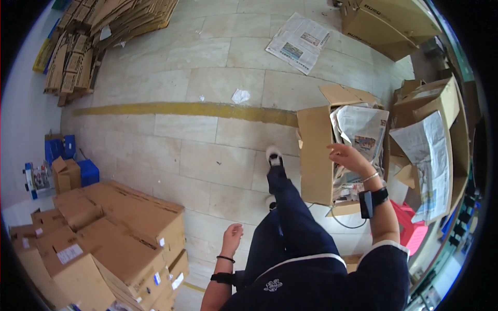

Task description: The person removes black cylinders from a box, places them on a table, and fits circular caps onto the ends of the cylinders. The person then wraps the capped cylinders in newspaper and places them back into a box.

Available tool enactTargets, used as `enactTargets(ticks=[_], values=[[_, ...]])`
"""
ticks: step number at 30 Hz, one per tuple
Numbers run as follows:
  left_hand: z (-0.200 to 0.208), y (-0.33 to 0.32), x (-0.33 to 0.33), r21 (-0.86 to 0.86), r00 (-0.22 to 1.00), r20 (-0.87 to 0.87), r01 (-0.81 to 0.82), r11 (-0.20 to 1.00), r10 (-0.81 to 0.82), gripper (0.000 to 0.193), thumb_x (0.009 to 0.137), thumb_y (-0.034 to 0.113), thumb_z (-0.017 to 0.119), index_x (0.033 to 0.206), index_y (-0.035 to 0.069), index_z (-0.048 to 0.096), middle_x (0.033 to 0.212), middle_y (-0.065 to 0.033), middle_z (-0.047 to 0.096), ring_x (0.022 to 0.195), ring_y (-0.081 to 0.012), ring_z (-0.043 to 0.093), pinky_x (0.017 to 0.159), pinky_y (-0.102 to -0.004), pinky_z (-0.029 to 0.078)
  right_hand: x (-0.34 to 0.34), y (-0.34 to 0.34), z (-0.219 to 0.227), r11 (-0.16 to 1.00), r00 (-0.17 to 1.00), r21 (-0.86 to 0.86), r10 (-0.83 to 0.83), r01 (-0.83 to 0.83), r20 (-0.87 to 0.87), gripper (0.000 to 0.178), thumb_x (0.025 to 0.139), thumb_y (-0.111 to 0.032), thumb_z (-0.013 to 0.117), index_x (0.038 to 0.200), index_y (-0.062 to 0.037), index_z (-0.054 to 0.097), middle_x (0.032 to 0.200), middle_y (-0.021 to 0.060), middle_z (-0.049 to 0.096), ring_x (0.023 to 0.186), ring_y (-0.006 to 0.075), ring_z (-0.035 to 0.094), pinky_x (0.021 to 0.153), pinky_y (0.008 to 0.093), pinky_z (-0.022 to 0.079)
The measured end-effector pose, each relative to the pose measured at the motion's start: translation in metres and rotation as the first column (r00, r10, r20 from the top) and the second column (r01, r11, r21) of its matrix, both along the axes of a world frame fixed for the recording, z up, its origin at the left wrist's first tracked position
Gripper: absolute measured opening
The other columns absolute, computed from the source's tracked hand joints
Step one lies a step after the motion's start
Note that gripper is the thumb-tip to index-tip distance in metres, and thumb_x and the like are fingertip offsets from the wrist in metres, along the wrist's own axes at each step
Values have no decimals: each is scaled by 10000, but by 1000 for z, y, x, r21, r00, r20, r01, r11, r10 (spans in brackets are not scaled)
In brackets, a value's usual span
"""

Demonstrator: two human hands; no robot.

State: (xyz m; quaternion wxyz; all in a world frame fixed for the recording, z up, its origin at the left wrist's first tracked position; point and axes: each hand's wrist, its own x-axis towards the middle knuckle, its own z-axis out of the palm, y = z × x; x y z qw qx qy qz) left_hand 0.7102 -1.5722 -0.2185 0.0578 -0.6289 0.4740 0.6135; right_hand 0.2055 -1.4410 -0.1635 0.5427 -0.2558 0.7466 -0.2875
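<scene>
My right hand [350, 157] is above an open cardboard box [315, 166], its fingers apart and nothing seen in them. Crumpled newspaper [365, 124] fills that box, and its left flap is folded outward. Whether the fingertips touch the paper or the flap, I cannot tell. My left hand [233, 236] hangs beside my left leg, loosely curled, with nothing visible in it. To its left stands a stack of closed cardboard cartons [129, 207], apart from the hand.
Another open box [459, 155] with a newspaper sheet [428, 160] over its side stands at right, near a pink plastic stool [411, 228]. Newspaper [299, 42] lies on the tiled floor beyond a yellow line [207, 110]. Flattened cardboard [135, 20] is piled far left.
</scene>
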Motion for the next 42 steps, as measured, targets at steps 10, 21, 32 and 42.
enactTargets(ticks=[10, 21, 32, 42], values=[[-34, -205, -195, -250, 794, 41, 596, 763, -607, 212, 890, 205, 625, 1028, 46, 651, 884, -122, 678, 728, -197, 643, 668, -315, 520, -193, -168, -58, 711, 518, 14, -525, 703, 675, 307, 965, -232, 558, 1216, -56, 567, 935, 40, 643, 828, 128, 636, 615, 234, 516], [-36, -342, -538, -102, 773, -184, 599, 794, -607, 155, 895, 120, 616, 1027, 39, 612, 810, -68, 629, 656, -133, 609, 553, -256, 478, -398, -286, -326, 223, 103, 397, -948, 890, 300, 239, 913, -229, 581, 1074, -52, 582, 816, 68, 596, 670, 194, 630, 532, 318, 489], [-118, -461, -670, -388, 432, 117, 849, 359, -894, 196, 770, -4, 669, 959, 14, 622, 695, -66, 562, 486, -136, 493, 493, -254, 413, -381, -326, -672, 9, -102, 551, -980, 834, 170, 187, 887, -191, 610, 911, -9, 575, 772, 126, 633, 585, 231, 622, 429, 354, 472], [-130, -496, -697, -357, 240, 275, 925, 134, -931, 232, 727, -8, 655, 952, 27, 614, 678, -68, 561, 518, -184, 516, 517, -304, 423, -423, -356, -736, -209, -43, 348, -902, 914, -429, 467, 756, -404, 745, 792, 59, 692, 783, 172, 693, 625, 216, 674, 637, 362, 517]])
